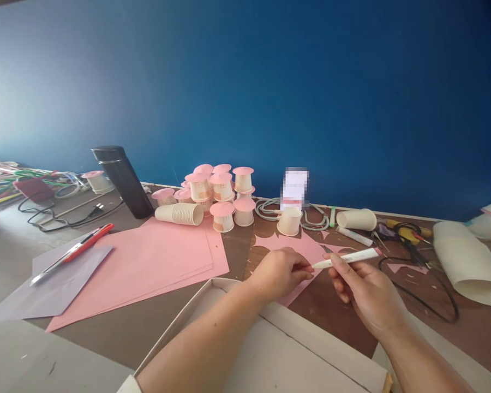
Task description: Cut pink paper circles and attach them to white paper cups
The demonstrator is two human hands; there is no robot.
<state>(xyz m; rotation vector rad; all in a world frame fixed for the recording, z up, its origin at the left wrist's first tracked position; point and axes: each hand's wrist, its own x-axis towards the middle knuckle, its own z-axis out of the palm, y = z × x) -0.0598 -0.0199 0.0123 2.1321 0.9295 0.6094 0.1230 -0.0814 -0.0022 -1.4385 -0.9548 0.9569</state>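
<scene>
My right hand (362, 289) is closed around a white marker pen (347, 257), tip pointing left toward my left hand. My left hand (280, 271) is closed in a pinch at the pen's tip, resting over a cut piece of pink paper (300, 248) on the brown table. What the left fingers pinch is too small to make out. Both forearms cross over a shallow cardboard box lid (265, 349) at the near edge.
Pink paper sheets (147, 262) and grey paper (49, 289) with a red utility knife (76, 252) lie left. A pile of pink-topped paper cups (216, 194), a black bottle (123, 180), cables (429, 295), tools and rolled paper (466, 262) line the blue wall.
</scene>
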